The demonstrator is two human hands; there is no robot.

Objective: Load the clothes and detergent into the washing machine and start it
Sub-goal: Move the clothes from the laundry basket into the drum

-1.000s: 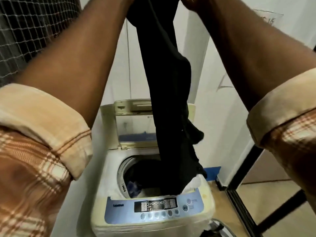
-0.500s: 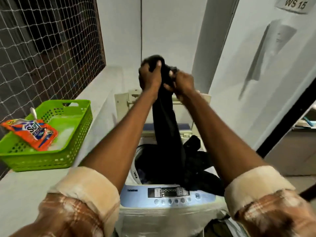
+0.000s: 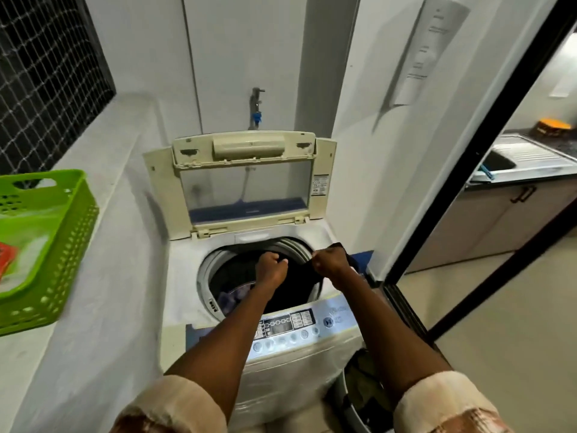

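Near bottom right, a laundry bin (image 3: 362, 389) beside the washing machine (image 3: 187, 295), mostly cut off; contents too dark to name. Both fists clench a black garment (image 3: 299, 282) over the drum mouth: left hand (image 3: 271, 270) inside the rim, right hand (image 3: 331, 264) at the right edge, likely spreading it so it drops in. Most of the cloth is in the drum, depth hidden. Lid (image 3: 246, 182) up for loading. Left, green basket (image 3: 75, 220) on the ledge, cropped; a red packet (image 3: 7, 260) inside, probably detergent, barely visible.

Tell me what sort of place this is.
Probably a home laundry nook off a kitchen: a top-loading washing machine with its lid raised, a wall tap behind it, and a kitchen sink through the doorway.
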